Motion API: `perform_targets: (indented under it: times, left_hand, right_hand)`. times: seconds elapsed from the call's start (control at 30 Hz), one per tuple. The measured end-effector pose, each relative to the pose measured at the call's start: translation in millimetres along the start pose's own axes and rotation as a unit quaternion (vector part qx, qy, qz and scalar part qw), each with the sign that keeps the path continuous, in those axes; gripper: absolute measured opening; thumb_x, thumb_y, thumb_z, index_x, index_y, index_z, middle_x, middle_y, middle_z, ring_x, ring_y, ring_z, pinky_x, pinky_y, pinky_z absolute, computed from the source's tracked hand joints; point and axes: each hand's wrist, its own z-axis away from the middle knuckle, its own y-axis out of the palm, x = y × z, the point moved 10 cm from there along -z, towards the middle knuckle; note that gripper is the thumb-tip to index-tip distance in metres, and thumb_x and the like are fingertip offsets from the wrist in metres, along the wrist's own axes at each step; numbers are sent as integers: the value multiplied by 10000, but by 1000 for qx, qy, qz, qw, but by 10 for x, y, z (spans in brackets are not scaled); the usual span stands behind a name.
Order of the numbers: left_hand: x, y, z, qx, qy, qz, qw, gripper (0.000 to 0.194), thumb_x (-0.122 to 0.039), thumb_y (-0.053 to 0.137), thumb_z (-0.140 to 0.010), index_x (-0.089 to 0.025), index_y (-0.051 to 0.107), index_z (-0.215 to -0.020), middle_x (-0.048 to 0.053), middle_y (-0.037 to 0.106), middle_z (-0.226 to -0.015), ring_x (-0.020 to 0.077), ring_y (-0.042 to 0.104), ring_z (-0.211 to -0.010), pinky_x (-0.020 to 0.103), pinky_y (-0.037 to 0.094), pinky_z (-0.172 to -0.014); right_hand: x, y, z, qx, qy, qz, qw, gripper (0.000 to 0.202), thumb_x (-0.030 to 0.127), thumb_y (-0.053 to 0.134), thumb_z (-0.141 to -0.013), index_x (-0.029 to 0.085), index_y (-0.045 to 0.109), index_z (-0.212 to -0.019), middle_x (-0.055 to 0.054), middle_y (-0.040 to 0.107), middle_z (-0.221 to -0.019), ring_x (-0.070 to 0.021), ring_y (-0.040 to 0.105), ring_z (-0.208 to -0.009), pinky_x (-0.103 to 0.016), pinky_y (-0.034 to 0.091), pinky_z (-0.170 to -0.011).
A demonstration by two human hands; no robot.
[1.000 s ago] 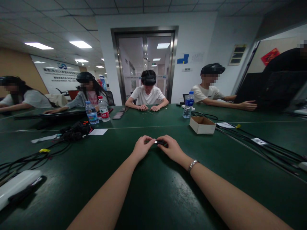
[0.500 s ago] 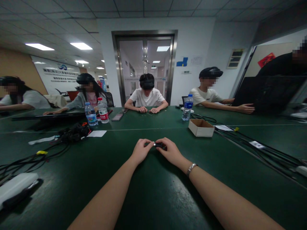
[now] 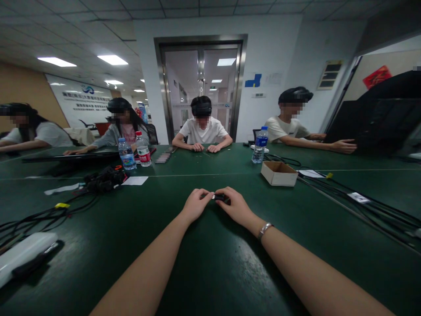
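Observation:
Just ahead of me, over the green table (image 3: 210, 245), my right hand (image 3: 235, 204) pinches a small black stick with a silver metal end (image 3: 219, 197), which resembles a USB stick. Its metal end points left. My left hand (image 3: 195, 204) is closed, thumb against fingers, with the fingertips right at that metal end. Whatever the left fingers grip is mostly hidden by them. Both hands rest low and close together, nearly meeting at the tips.
An open cardboard box (image 3: 279, 174) stands ahead on the right, by a water bottle (image 3: 260, 145) and black cables (image 3: 355, 202). Leftward are two bottles (image 3: 127, 154), a paper slip (image 3: 134, 180), tangled black gear (image 3: 105, 180) and a white device (image 3: 28, 254). Several people sit around.
The view has shifted slightly. Both hands keep their pinch, and a little more of the metal end shows between them.

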Motion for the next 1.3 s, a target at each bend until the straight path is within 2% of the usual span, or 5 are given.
perform_targets:
  times: [0.27,0.57,0.8,1.07,1.3]
  left_hand:
    - [-121,26,52,22,34,50,998,254,-322,624,-756,-201,631,-979,68,542,-1085,159,585,-900,301,469,-848]
    - [3,22,12,-10,7,-31,999,407,-538,463,-823,-183,661,-836,60,546,-937,181,561,-873,291,468,-771]
    - [-25,37,17,5,22,13,1000,257,-376,590,-777,-232,642,-983,54,547,-1065,157,567,-881,285,462,-807]
    - [18,28,10,-1,-3,-32,999,416,-539,449,-824,-185,667,-829,66,554,-948,183,559,-850,289,459,-742]
    - [-41,53,37,20,18,12,1000,254,-404,547,-797,-228,648,-950,51,551,-1047,162,570,-896,277,448,-803]
  right_hand:
    - [25,-18,5,-3,-13,11,1000,205,176,602,-787,207,640,-986,-36,588,-912,-153,559,-833,-314,459,-773]
    - [-7,-1,-1,-3,-4,1,1000,218,165,603,-777,209,643,-987,-36,594,-925,-151,566,-840,-304,468,-770]
    - [-9,-13,2,-6,-1,5,1000,215,171,603,-780,215,641,-987,-35,587,-917,-156,563,-844,-305,471,-765]
    - [12,-3,0,3,-1,4,1000,215,166,594,-785,200,640,-992,-41,588,-931,-154,563,-847,-305,473,-770]
    - [9,-14,2,1,3,7,1000,214,166,601,-783,202,640,-990,-39,588,-927,-152,559,-838,-305,470,-772]
